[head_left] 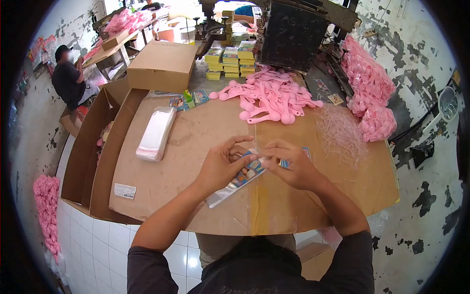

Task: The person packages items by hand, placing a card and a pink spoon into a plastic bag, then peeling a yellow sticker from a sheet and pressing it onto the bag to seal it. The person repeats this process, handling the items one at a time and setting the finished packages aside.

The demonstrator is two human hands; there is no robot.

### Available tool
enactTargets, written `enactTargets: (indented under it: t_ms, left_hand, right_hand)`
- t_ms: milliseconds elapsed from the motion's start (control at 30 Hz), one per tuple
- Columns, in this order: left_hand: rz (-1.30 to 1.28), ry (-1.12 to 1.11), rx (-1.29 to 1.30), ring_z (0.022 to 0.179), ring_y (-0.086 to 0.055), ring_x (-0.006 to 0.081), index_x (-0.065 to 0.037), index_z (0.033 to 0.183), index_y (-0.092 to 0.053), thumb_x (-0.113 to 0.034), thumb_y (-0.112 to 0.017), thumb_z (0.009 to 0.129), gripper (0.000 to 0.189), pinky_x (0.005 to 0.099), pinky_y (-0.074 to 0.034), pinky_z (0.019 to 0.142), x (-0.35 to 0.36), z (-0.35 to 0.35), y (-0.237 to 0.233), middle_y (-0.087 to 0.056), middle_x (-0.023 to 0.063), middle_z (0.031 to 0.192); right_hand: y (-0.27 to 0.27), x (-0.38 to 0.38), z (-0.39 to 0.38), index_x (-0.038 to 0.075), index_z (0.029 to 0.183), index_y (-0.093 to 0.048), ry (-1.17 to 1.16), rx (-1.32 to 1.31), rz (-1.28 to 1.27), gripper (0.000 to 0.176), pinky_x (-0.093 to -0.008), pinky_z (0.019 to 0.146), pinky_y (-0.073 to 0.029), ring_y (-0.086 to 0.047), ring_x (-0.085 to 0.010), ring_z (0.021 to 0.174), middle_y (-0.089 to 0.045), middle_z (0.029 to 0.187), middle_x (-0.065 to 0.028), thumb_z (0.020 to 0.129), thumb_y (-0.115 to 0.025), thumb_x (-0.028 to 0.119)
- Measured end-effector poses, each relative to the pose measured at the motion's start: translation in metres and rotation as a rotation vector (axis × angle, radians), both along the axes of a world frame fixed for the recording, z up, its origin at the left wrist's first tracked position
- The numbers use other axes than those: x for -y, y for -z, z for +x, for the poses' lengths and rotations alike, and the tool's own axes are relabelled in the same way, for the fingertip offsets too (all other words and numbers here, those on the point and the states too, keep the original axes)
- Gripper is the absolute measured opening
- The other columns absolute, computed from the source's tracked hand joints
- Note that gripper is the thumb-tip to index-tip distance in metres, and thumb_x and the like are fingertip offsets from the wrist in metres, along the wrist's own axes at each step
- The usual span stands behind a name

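Observation:
Between my hands a clear plastic bag [219, 197] slants over the cardboard-topped table, with a colourful printed card [246, 172] inside it. My left hand [226, 164] is closed on the bag's upper left side, thumb on top. At the bag's upper end the fingers of my right hand [293, 165] are pinched together; exactly what part they grip is too small to see. Another blue printed card [306, 153] peeks out behind my right hand. Ahead of both hands lies a heap of pink plastic spoons [274, 95].
A stack of clear bags [156, 132] lies left, near a green-capped item [188, 99] on cards. Behind are a closed carton [164, 63], yellow-edged card stacks [230, 61] and a black machine [291, 36]. Plastic strips [340, 132] lie right. A person [71, 78] sits far left.

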State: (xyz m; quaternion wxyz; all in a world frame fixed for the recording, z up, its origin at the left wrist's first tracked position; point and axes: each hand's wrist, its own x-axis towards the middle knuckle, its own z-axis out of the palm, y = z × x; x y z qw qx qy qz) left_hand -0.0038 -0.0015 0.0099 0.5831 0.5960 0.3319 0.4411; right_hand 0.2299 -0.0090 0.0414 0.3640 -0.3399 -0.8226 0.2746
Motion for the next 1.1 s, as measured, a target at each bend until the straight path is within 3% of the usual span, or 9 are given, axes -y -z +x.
enactTargets:
  t_ms: [133,200,300,500,700,800,867,1000,1100]
  left_hand:
    - [0.000,-0.038,-0.106,0.085,-0.069,0.0063,0.002,0.135,-0.058,-0.006,-0.069,0.098,0.039,0.0198,-0.053,0.066,-0.002,-0.001,0.000,-0.076,0.0101,0.102]
    - [-0.022,-0.050,-0.121,0.084,-0.069,0.0058,0.002,0.133,-0.060,-0.008,-0.069,0.099,0.036,0.0195,-0.053,0.065,-0.003,-0.002,0.002,-0.076,0.0093,0.102]
    - [-0.030,-0.039,-0.090,0.082,-0.068,0.0047,0.002,0.130,-0.063,-0.011,-0.068,0.100,0.033,0.0191,-0.052,0.064,-0.011,-0.002,0.014,-0.076,0.0076,0.102]
    - [-0.107,0.047,-0.140,0.077,-0.065,0.0029,0.001,0.126,-0.066,-0.013,-0.068,0.101,0.029,0.0198,-0.050,0.061,-0.014,-0.005,0.012,-0.075,0.0049,0.094]
    - [-0.094,0.085,-0.069,0.078,-0.066,0.0026,0.000,0.122,-0.066,-0.014,-0.067,0.102,0.024,0.0190,-0.052,0.064,-0.013,-0.004,0.017,-0.076,0.0036,0.095]
    - [-0.081,0.082,-0.047,0.075,-0.064,0.0023,-0.002,0.122,-0.065,-0.014,-0.065,0.103,0.023,0.0194,-0.050,0.062,-0.014,-0.004,0.017,-0.075,0.0032,0.092]
    - [-0.096,0.071,-0.064,0.071,-0.061,0.0014,-0.003,0.123,-0.064,-0.013,-0.063,0.103,0.021,0.0202,-0.047,0.058,-0.013,-0.004,0.014,-0.074,0.0022,0.087]
    - [-0.096,0.083,-0.062,0.082,-0.068,0.0050,-0.002,0.122,-0.063,-0.013,-0.065,0.103,0.022,0.0215,-0.054,0.069,-0.015,-0.005,0.018,-0.075,0.0034,0.096]
    - [-0.081,0.066,-0.048,0.085,-0.068,0.0060,-0.003,0.124,-0.063,-0.013,-0.064,0.103,0.023,0.0225,-0.055,0.071,-0.017,-0.004,0.024,-0.075,0.0038,0.098]
  right_hand:
    - [0.013,-0.053,0.029,0.000,0.111,-0.073,0.080,0.160,-0.097,0.024,-0.0346,0.077,-0.053,-0.065,-0.0222,0.088,-0.070,0.098,-0.0116,0.097,-0.066,0.018]
    - [0.017,-0.091,0.041,0.001,0.110,-0.073,0.329,0.150,0.135,0.023,-0.0385,0.081,-0.053,-0.065,-0.0280,0.093,-0.071,0.102,-0.0144,0.095,-0.064,0.017]
    - [0.054,-0.151,0.059,0.002,0.107,-0.074,0.446,0.210,0.357,0.021,-0.0425,0.086,-0.052,-0.065,-0.0332,0.097,-0.072,0.104,-0.0179,0.093,-0.064,0.014]
    - [0.053,-0.168,0.041,0.001,0.096,-0.073,0.464,0.410,0.206,0.013,-0.0427,0.094,-0.052,-0.067,-0.0331,0.105,-0.073,0.099,-0.0162,0.087,-0.068,0.010]
    - [0.042,-0.162,0.038,0.000,0.093,-0.073,0.312,0.343,-0.096,0.012,-0.0409,0.086,-0.056,-0.072,-0.0295,0.097,-0.075,0.100,-0.0163,0.082,-0.071,0.005]
    - [0.049,-0.161,0.039,0.001,0.095,-0.072,0.308,0.237,-0.066,0.014,-0.0409,0.088,-0.055,-0.070,-0.0289,0.101,-0.073,0.106,-0.0173,0.082,-0.072,0.006]
    - [0.056,-0.160,0.041,0.001,0.099,-0.072,0.316,0.365,0.001,0.017,-0.0406,0.089,-0.054,-0.069,-0.0300,0.105,-0.070,0.110,-0.0181,0.083,-0.072,0.006]
    - [0.060,-0.151,0.045,0.001,0.107,-0.072,0.341,0.444,0.006,0.023,-0.0415,0.093,-0.053,-0.066,-0.0332,0.110,-0.066,0.116,-0.0193,0.085,-0.071,0.005]
    - [0.049,-0.146,0.041,0.002,0.115,-0.070,0.295,0.443,0.024,0.030,-0.0408,0.088,-0.053,-0.066,-0.0310,0.099,-0.066,0.114,-0.0180,0.086,-0.065,-0.002]
